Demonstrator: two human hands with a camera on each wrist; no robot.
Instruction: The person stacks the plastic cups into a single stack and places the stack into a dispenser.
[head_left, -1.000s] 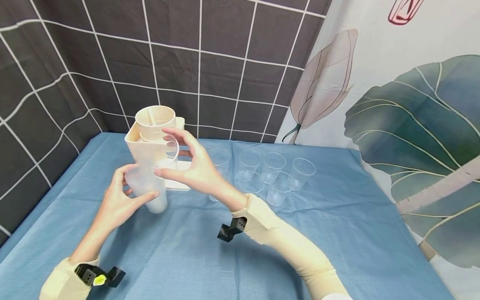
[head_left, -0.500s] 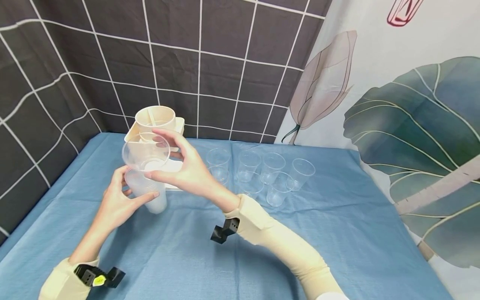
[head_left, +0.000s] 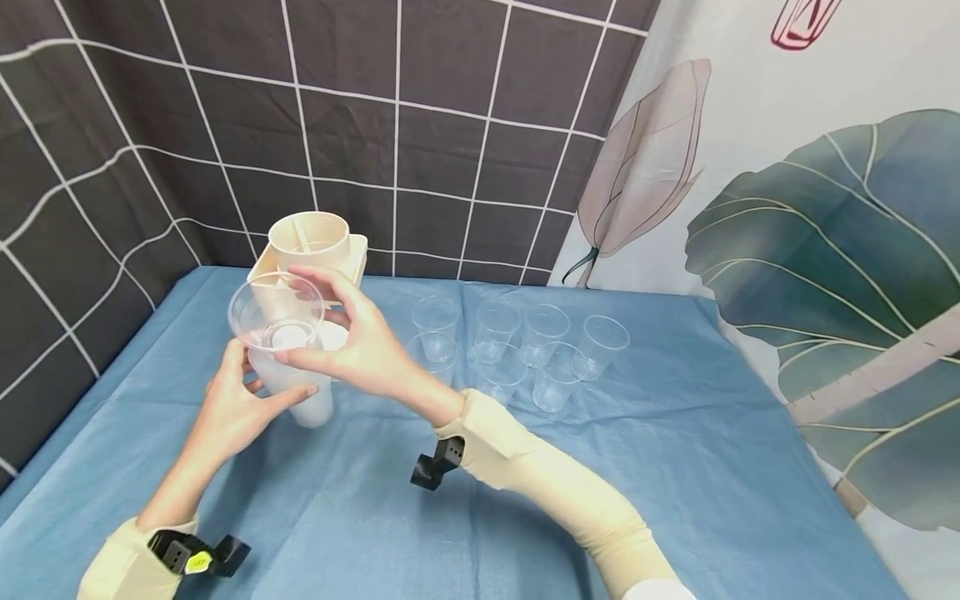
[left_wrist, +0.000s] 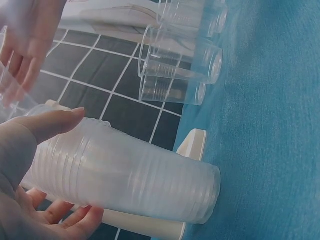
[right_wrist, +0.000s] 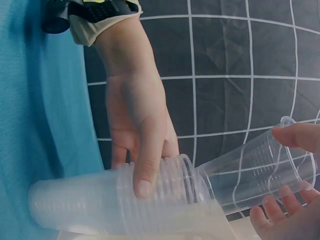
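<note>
My left hand grips a tall stack of nested translucent plastic cups, thumb on one side and fingers on the other. The stack's base rests on the blue cloth, and the stack leans slightly. Above its mouth, my right hand holds a single clear plastic cup near the rim, between thumb and fingers. That cup is tilted. Its base is at the stack's open end in the right wrist view; how far inside it sits I cannot tell.
Behind the stack stands a cream plastic holder with a round divided top, partly hidden by my right hand. Several clear cups stand upright on the blue cloth to the right. A dark gridded curtain hangs behind.
My right hand has moved left and slightly down, bringing the single cup from the stack's upper right to its mouth. My left hand and the stack have stayed put.
</note>
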